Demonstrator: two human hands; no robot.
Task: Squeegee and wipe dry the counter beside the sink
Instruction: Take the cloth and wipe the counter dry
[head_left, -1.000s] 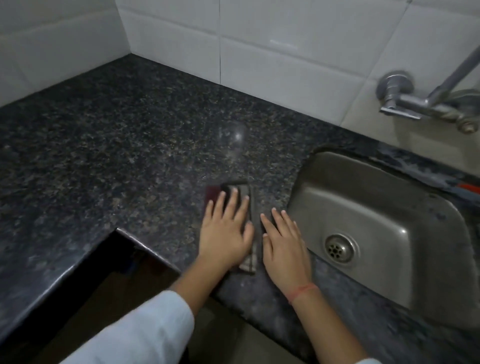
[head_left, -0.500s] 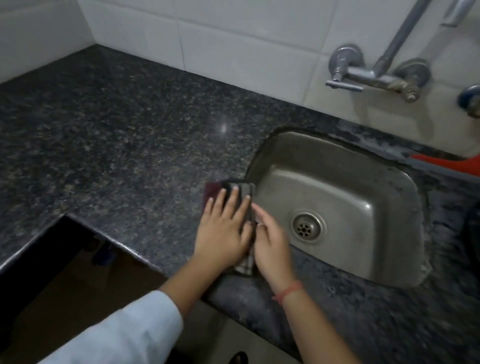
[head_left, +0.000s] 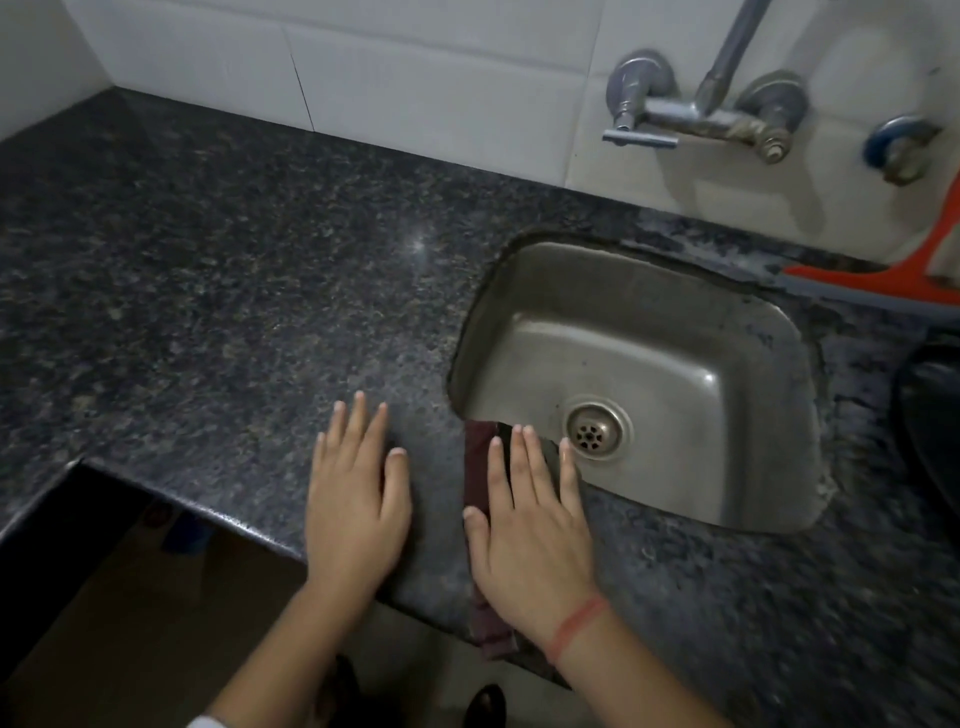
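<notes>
A dark speckled granite counter (head_left: 218, 291) runs left of the steel sink (head_left: 727, 467). A folded dark maroon cloth (head_left: 477, 467) lies at the sink's front left corner, one end over the rim, the other hanging off the counter's front edge. My right hand (head_left: 530, 535) lies flat on the cloth, fingers straight and pointing toward the drain. My left hand (head_left: 358, 499) rests flat on the bare counter a little to the left, apart from the cloth. An orange squeegee (head_left: 878, 283) lies behind the sink at the far right.
A wall tap (head_left: 701, 111) with a long spout sticks out of the white tiles above the sink. A dark round object (head_left: 935, 431) sits at the right edge. The counter has a cut-out corner (head_left: 104, 493) at the front left with floor below.
The cloth has slid right to the sink corner under my right hand. My left hand has come off the cloth and now lies on bare counter. The view has shifted right.
</notes>
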